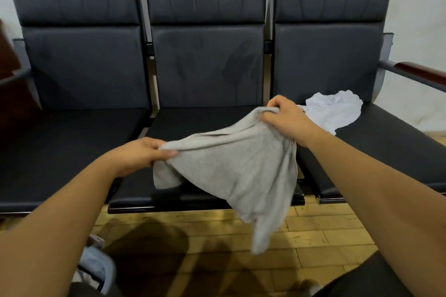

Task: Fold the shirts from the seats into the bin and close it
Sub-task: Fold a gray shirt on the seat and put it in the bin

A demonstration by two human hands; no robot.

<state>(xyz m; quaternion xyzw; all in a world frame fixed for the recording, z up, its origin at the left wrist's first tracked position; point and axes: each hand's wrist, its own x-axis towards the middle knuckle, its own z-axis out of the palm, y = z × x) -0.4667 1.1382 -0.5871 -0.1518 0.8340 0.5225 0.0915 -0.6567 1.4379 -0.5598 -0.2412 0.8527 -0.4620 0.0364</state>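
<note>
Now the left hand [142, 154] and right hand [284, 116] each pinch the gray shirt [231, 164], and its hanging end could drag on the floor [313, 236].

Three black padded seats [207, 67] stand in a row against a pale wall [420, 7]. The right end has a brown wooden armrest [420, 71]. The floor [313, 236] is yellow wooden blocks, with dark shadows on it.
</note>
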